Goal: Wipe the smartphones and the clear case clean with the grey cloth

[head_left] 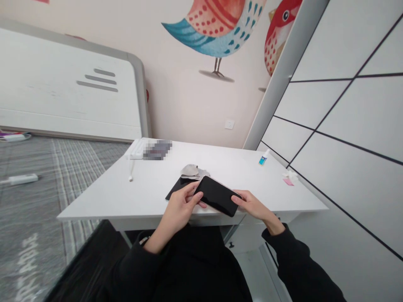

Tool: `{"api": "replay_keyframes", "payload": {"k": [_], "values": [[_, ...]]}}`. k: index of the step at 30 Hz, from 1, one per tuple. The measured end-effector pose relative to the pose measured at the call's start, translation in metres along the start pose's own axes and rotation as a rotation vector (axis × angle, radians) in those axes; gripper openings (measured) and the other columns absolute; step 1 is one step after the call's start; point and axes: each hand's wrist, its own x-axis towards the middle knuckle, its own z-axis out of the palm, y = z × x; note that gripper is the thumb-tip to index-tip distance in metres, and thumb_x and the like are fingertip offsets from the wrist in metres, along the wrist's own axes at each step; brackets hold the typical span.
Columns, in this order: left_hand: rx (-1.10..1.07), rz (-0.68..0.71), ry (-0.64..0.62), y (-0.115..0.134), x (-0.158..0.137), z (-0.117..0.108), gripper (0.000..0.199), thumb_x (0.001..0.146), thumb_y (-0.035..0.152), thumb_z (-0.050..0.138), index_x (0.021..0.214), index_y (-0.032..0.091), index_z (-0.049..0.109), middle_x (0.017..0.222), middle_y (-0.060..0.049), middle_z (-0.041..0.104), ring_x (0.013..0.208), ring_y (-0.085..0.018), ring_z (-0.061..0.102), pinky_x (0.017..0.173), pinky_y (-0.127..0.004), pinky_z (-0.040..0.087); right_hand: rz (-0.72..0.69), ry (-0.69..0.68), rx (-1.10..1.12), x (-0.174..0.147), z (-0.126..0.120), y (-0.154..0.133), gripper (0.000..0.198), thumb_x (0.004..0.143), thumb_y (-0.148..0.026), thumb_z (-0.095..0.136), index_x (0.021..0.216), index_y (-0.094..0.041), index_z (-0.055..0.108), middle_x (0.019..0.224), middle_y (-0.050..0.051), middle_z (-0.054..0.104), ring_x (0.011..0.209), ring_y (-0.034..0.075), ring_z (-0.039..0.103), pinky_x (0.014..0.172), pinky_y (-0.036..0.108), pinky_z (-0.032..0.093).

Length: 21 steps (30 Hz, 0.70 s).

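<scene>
A smartphone (218, 195) with a dark screen is held above the front edge of the white desk, tilted with its right end lower. My left hand (182, 205) grips its left end, thumb on the front and fingers behind. At the other end my right hand (250, 204) pinches the phone, with the thumb on the screen. Just behind my left hand lies a flat black item (174, 191), partly covered. A crumpled grey cloth (190, 171) rests on the desk beyond the phone.
The white desk (107, 191) meets a panelled wall at the right. A small blue-and-white bottle (263, 157) stands at its back right, near a pink scrap (288, 181) and white tissue. At the back left are a white power strip (137, 149) and a cable plug (130, 178).
</scene>
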Motion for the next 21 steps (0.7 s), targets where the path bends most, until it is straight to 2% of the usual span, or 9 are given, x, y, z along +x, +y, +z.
{"api": "replay_keyframes", "payload": {"k": [2, 5, 7, 10, 12, 15, 17, 21], "values": [[-0.014, 0.007, 0.029, 0.001, 0.002, -0.001, 0.056, 0.088, 0.051, 0.068, 0.129, 0.014, 0.065, 0.107, -0.009, 0.077, 0.07, -0.022, 0.076, 0.08, -0.034, 0.056, 0.045, 0.031, 0.078, -0.001, 0.01, 0.003, 0.052, 0.095, -0.065, 0.061, 0.109, -0.018, 0.076, 0.09, 0.006, 0.074, 0.081, 0.022, 0.067, 0.071, 0.033, 0.057], [-0.038, 0.011, 0.099, 0.003, 0.002, -0.002, 0.055, 0.089, 0.054, 0.065, 0.128, 0.017, 0.062, 0.107, -0.007, 0.075, 0.079, -0.02, 0.074, 0.08, -0.033, 0.058, 0.082, 0.124, 0.195, -0.002, 0.04, 0.0, 0.053, 0.097, -0.067, 0.058, 0.112, -0.019, 0.073, 0.086, 0.005, 0.07, 0.073, 0.019, 0.063, 0.059, 0.028, 0.052], [-0.046, 0.0, 0.14, 0.006, 0.0, -0.004, 0.053, 0.09, 0.058, 0.064, 0.123, 0.017, 0.06, 0.098, -0.005, 0.074, 0.082, -0.021, 0.074, 0.075, -0.032, 0.06, 0.085, 0.19, 0.267, 0.0, 0.064, -0.007, 0.053, 0.1, -0.066, 0.051, 0.12, -0.02, 0.069, 0.091, 0.005, 0.069, 0.074, 0.018, 0.063, 0.059, 0.027, 0.053], [-0.019, 0.0, 0.222, 0.008, -0.006, -0.012, 0.044, 0.089, 0.059, 0.066, 0.105, 0.018, 0.059, 0.07, 0.003, 0.064, 0.065, -0.017, 0.067, 0.062, -0.027, 0.056, 0.057, 0.223, 0.344, 0.009, 0.092, -0.019, 0.051, 0.099, -0.065, 0.055, 0.125, -0.021, 0.064, 0.099, 0.006, 0.07, 0.082, 0.02, 0.065, 0.066, 0.03, 0.056], [0.007, 0.014, 0.275, 0.008, -0.009, -0.019, 0.042, 0.089, 0.058, 0.067, 0.099, 0.019, 0.057, 0.064, 0.005, 0.06, 0.06, -0.015, 0.064, 0.06, -0.025, 0.054, 0.023, 0.2, 0.367, 0.017, 0.101, -0.026, 0.053, 0.09, -0.063, 0.07, 0.123, -0.021, 0.063, 0.103, 0.007, 0.071, 0.086, 0.021, 0.067, 0.071, 0.032, 0.058], [0.02, 0.011, 0.306, 0.005, -0.01, -0.028, 0.047, 0.089, 0.061, 0.065, 0.107, 0.018, 0.056, 0.068, 0.003, 0.065, 0.061, -0.016, 0.066, 0.062, -0.027, 0.055, -0.025, 0.171, 0.369, 0.029, 0.106, -0.031, 0.058, 0.078, -0.058, 0.084, 0.117, -0.021, 0.063, 0.099, 0.006, 0.072, 0.083, 0.023, 0.069, 0.071, 0.034, 0.058], [0.019, 0.003, 0.314, 0.004, -0.009, -0.033, 0.053, 0.088, 0.064, 0.065, 0.112, 0.018, 0.056, 0.068, 0.003, 0.066, 0.061, -0.017, 0.066, 0.061, -0.028, 0.056, -0.05, 0.18, 0.355, 0.034, 0.11, -0.031, 0.056, 0.08, -0.058, 0.082, 0.117, -0.023, 0.062, 0.096, 0.006, 0.072, 0.08, 0.024, 0.07, 0.068, 0.035, 0.058], [0.045, -0.012, 0.313, 0.009, -0.008, -0.048, 0.058, 0.085, 0.066, 0.067, 0.116, 0.019, 0.056, 0.069, 0.002, 0.068, 0.062, -0.018, 0.068, 0.062, -0.029, 0.058, -0.104, 0.183, 0.304, 0.043, 0.121, -0.029, 0.058, 0.087, -0.06, 0.074, 0.13, -0.025, 0.055, 0.103, 0.008, 0.073, 0.082, 0.026, 0.076, 0.066, 0.036, 0.06]]}}
